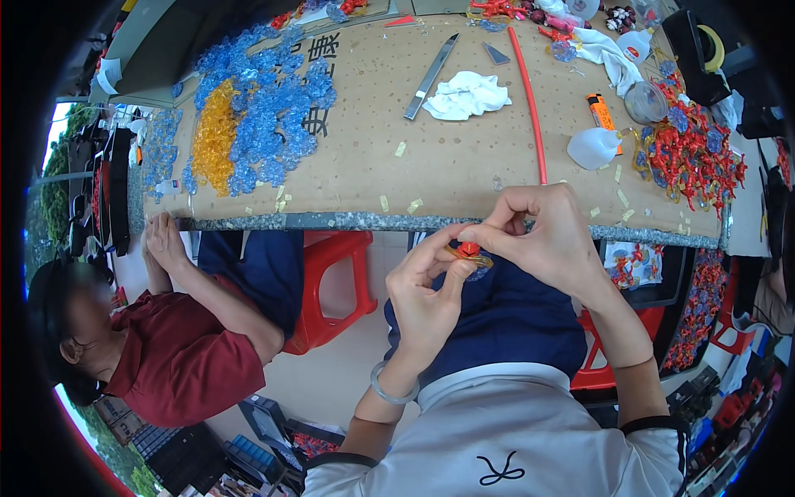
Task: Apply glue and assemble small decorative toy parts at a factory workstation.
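Note:
In front of my lap, just off the table edge, both hands pinch a small plastic piece (pixel 469 249) with red, yellow and clear blue parts; its exact kind is too small to tell. My left hand (pixel 424 296) grips its yellow and blue part between thumb and fingers. Thumb and forefinger of my right hand (pixel 546 242) close on the red part from above. Beyond my hands, a long red rod (pixel 527 103) lies on the brown paper-covered table (pixel 373 157). A white squeeze bottle (pixel 595 148) is on its side near an orange object (pixel 602 112).
Blue clear pieces (pixel 286 116) and yellow ones (pixel 214 141) are heaped at left. A metal blade (pixel 431 76) and white cloth (pixel 468 96) lie mid-table. Red pieces (pixel 700 161) pile at right. Another person (pixel 195 352) sits at left beside a red stool (pixel 335 282).

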A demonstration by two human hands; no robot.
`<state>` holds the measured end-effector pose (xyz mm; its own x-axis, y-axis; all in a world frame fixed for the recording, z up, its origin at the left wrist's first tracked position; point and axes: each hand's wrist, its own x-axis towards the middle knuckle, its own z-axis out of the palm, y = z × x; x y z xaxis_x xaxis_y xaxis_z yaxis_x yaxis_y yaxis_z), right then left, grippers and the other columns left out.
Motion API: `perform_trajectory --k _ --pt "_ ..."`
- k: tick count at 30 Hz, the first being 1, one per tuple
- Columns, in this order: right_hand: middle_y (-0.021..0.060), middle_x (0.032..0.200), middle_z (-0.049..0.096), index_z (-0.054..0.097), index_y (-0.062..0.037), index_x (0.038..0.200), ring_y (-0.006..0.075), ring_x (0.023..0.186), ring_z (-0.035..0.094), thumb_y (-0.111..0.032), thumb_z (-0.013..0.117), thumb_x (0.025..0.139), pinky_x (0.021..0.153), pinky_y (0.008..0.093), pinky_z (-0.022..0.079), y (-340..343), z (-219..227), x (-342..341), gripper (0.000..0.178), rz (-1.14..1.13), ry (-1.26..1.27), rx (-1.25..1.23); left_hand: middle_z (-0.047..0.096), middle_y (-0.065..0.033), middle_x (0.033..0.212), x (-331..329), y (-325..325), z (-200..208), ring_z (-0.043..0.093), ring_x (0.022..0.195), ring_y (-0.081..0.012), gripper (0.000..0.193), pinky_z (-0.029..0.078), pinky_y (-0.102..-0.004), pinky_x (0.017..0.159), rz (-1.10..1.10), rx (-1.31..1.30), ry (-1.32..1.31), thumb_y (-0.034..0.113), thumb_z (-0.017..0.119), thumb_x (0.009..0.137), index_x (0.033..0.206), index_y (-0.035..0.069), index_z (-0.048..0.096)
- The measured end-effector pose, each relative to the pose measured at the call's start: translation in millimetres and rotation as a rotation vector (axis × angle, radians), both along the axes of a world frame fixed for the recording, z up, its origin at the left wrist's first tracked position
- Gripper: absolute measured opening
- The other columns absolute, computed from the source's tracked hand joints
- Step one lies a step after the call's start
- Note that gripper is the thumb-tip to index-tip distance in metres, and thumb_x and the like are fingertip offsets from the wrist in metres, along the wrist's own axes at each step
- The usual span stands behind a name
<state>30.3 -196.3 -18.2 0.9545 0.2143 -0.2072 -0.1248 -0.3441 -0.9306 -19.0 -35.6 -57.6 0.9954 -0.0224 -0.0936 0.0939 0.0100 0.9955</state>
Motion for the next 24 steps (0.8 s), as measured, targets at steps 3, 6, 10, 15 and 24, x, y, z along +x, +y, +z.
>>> perform_trajectory --k 3,6,10,15,24 --pt "0.0067 0.058 0.061 0.067 0.0044 0.077 0.0058 0.053 0.052 -0.009 0.068 0.082 0.048 0.0254 0.041 3 -4 5 0.014 -0.035 -0.041 0.089 0.066 -0.0089 0.09 -1 6 -2 0.063 0.078 -0.0096 0.036 0.052 -0.0217 0.076 0.038 -0.155 0.055 -0.006 0.065 0.084 0.119 -0.008 0.056" --pt "0.0081 0.067 0.063 0.068 0.0021 0.083 0.0108 0.057 0.056 -0.007 0.066 0.082 0.053 0.0272 0.044 3 -7 19 0.01 -0.122 -0.201 0.011 0.066 -0.0098 0.091 -3 14 -10 0.064 0.08 -0.0125 0.038 0.053 -0.0242 0.076 0.078 -0.262 0.107 -0.003 0.065 0.085 0.121 -0.009 0.054" --pt "0.0126 0.095 0.063 0.068 -0.0015 0.095 0.03 0.082 0.061 -0.003 0.065 0.078 0.073 0.0393 0.048 8 -26 54 0.017 -0.185 -0.658 -0.277 0.065 -0.0139 0.097 -3 20 -13 0.067 0.083 -0.0212 0.037 0.057 -0.0316 0.074 0.087 -0.384 0.126 0.003 0.063 0.088 0.122 -0.009 0.052" --pt "0.0119 0.094 0.063 0.069 -0.0013 0.088 0.0282 0.087 0.06 -0.004 0.069 0.073 0.076 0.0396 0.049 13 -47 83 0.015 -0.116 -0.82 -0.547 0.064 -0.0162 0.101 4 27 -5 0.066 0.087 -0.0268 0.037 0.057 -0.033 0.075 0.017 -0.811 0.254 0.003 0.057 0.091 0.125 -0.009 0.049" --pt "0.0109 0.077 0.065 0.069 -0.0001 0.083 0.0246 0.074 0.061 0.003 0.068 0.073 0.067 0.0342 0.049 17 -25 80 0.01 -0.236 -0.835 -0.355 0.065 -0.018 0.096 5 35 -11 0.066 0.084 -0.0275 0.038 0.056 -0.0307 0.074 0.072 -0.78 0.19 0.005 0.058 0.091 0.125 -0.006 0.05"
